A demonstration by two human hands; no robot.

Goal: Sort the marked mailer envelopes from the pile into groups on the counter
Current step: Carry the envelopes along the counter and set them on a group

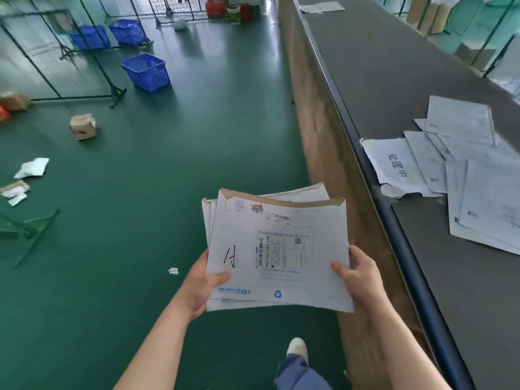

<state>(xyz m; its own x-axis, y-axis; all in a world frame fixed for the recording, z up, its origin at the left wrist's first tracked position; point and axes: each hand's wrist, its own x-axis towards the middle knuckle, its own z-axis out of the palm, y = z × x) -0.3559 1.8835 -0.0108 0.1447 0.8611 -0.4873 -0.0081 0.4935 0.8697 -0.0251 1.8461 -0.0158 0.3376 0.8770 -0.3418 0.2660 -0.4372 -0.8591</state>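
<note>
L hand (203, 285): lower centre of frame, gripping left edge of stack of mailer envelopes (277, 254); thumb on top face just below the handwritten mark (230, 257), other fingers hidden under the stack.
R hand (358, 273): lower centre-right, gripping stack's right edge; thumb laid on top face, fingers curled round the edge and underneath.
Stack: several white mailers w/ brown flap edges, fanned a little at the far end, held face-up over green floor (168, 192), just left of the counter (394, 88).
Top mailer: black handwritten mark at left, shipping label w/ barcode mid, "11183" and blue recycle logo near bottom edge.
Counter: grey top, runs up right side of frame, dark rail on near edge.
Envelopes on counter (464, 167): mid-right, loose overlapping group of white mailers; leftmost one bears handwritten characters, lies at the rail.
More mailers (320, 7): far end of counter, top centre; too small for detail.
Floor, left: blue baskets (146, 71) upper left, cardboard box (83, 126), scattered white packets (32, 168).
Shoe (297, 349): bottom centre, white, below the stack.
</note>
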